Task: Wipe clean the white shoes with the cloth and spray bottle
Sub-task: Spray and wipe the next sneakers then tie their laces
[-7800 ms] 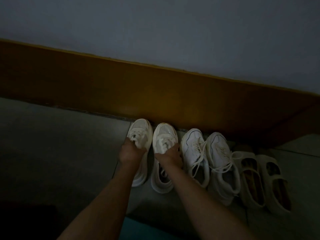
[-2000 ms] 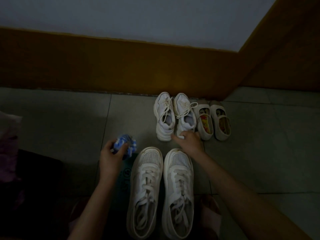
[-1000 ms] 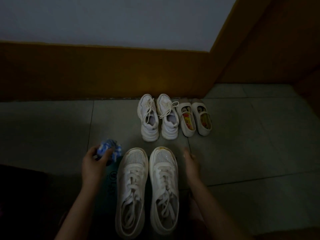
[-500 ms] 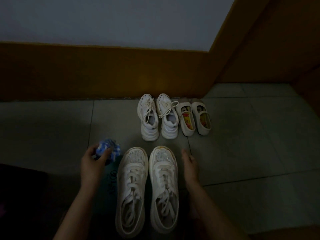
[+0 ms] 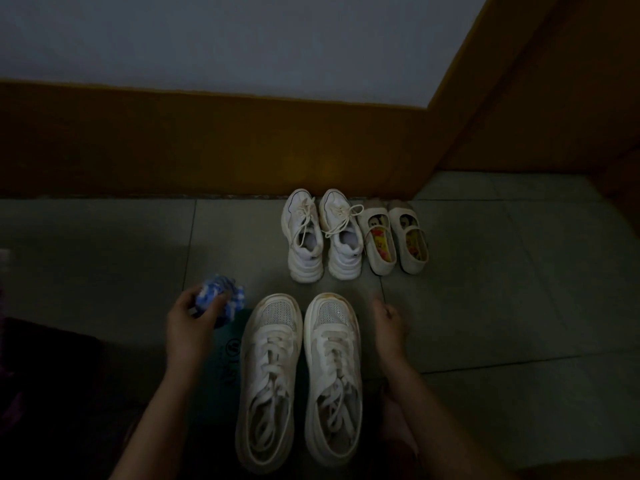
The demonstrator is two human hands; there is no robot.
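Note:
Two white laced shoes stand side by side on the floor in front of me, the left shoe and the right shoe, toes pointing away. The right one has yellowish stains at its toe. My left hand grips a crumpled blue-and-white cloth just left of the left shoe's toe. My right hand hangs beside the right shoe's toe, fingers relaxed and holding nothing. No spray bottle shows.
A second white sneaker pair and a pair of beige strap shoes stand against the brown skirting. A dark green mat with a logo lies under the near shoes. Dark bundles sit at left on the grey tiled floor.
The near pair was pulled from the wall towards me earlier. Over the last second my right hand lifted slightly beside the right shoe; my left hand still holds the cloth.

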